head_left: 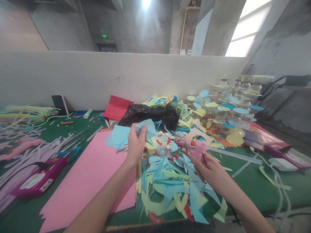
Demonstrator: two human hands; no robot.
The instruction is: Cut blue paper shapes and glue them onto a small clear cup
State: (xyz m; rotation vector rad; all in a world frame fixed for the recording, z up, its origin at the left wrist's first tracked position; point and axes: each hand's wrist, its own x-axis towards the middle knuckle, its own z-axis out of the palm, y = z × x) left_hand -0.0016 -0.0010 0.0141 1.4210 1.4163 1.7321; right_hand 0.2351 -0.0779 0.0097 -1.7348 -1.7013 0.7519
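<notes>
My left hand (pixel 136 142) pinches a piece of light blue paper (pixel 148 127) between thumb and fingers. Under it, another light blue sheet (pixel 118 136) overlaps the corner of a large pink sheet (pixel 97 174). In my right hand (pixel 209 166) is a pink glue gun (pixel 194 147), its nozzle pointing left and a long clear glue stick (pixel 236 154) sticking out behind. Between the hands, a small clear cup-like piece with a red ring (pixel 163 140) sits among blue, green and yellow paper scraps (pixel 170 181). The nozzle is apart from the blue paper.
A black plastic bag (pixel 152 115) and red paper (pixel 118 107) lie at the back. Clear domed pieces with coloured paper discs (pixel 240 110) crowd the right. Pale strips (pixel 55 150) and a magenta power strip (pixel 40 179) lie left; white cables (pixel 277 181) hang over the right edge.
</notes>
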